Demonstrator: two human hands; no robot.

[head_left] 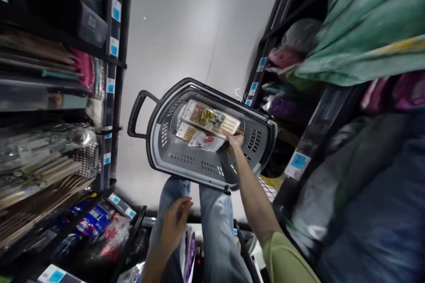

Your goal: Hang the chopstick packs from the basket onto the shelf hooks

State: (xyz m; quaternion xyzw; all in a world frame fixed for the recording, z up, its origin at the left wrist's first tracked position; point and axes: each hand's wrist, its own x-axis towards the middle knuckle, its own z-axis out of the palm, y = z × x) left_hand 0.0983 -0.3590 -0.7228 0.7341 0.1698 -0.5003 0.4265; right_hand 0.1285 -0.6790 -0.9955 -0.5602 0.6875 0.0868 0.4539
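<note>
My right hand [235, 139] reaches into a grey shopping basket [199, 169], its fingers closed on the right end of a long flat clear pack [212, 119]. Brown stick-like pieces and a printed label show through that pack; its exact contents I cannot make out. Just below it in the basket lie a similar pack [186, 132] and a white packet [206, 140] with a red mark. Over my legs, outside the basket, my left hand [177, 214] holds nothing, its fingers loosely bent and apart.
The basket's black handle [135, 114] sticks out to the left. Shelves with price tags [114, 46] and packed goods line the left side. Folded textiles, among them a green cloth [375, 22], hang over shelves at right. Pale floor [186, 31] runs between.
</note>
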